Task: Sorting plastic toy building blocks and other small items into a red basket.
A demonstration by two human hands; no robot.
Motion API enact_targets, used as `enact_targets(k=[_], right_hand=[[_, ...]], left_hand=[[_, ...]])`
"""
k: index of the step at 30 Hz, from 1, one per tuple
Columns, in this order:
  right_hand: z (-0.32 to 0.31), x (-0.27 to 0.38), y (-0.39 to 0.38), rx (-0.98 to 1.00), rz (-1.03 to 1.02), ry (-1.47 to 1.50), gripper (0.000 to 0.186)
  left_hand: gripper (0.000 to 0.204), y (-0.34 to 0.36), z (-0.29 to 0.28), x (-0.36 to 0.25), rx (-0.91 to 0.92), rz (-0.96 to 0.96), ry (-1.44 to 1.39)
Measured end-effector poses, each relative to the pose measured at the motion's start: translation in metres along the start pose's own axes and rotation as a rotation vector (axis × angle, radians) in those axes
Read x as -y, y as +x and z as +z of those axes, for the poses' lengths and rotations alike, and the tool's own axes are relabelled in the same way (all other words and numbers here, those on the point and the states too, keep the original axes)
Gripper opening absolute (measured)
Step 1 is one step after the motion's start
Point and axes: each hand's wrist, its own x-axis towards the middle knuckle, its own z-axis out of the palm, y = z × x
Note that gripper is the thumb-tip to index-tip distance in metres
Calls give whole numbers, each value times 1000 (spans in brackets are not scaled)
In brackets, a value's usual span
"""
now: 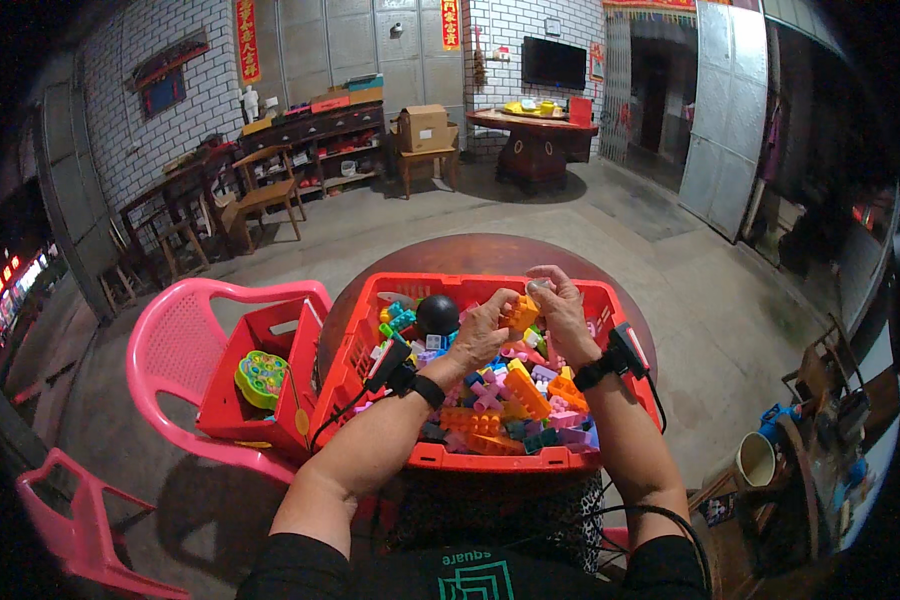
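Over the middle of a red plastic crate point(515, 463), both my hands are raised close together. My left hand point(478, 340) has its fingers closed on an orange toy building block point(520, 314). Close by on its right, my right hand point(567, 318) is closed, fingers pinched; a small pale thing shows at its fingertips, too small to name. Loose building blocks point(485, 395) in many colours fill the crate below. A black ball point(437, 315) lies on them left of my hands.
The crate stands on a round dark wooden table point(470, 252). To its left, a pink plastic chair point(175, 335) bears a red box point(232, 405) with a green toy point(262, 380) in it. Another pink chair point(65, 520) is at lower left. Cables run along both forearms.
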Motion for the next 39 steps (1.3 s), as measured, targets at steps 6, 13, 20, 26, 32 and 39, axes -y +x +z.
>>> enact_targets(k=[6, 13, 20, 26, 32, 39], right_hand=[[7, -9, 1, 26, -69, -149, 14], [-6, -4, 5, 17, -60, -159, 15], [-10, -9, 10, -86, -20, -53, 20], [-16, -13, 10, 70, 21, -30, 27], [-5, -2, 2, 326, -20, -250, 36], [-4, -16, 5, 148, -244, -723, 20]], left_hand=[[35, 1, -4, 4, -7, -73, 38], [36, 4, -6, -8, 88, -36, 18], [37, 3, 1, 5, 138, -116, -100], [40, 2, -2, -17, 224, -244, -115], [40, 7, -9, 25, -51, -293, -213], [37, 6, -9, 34, 38, -212, -117]])
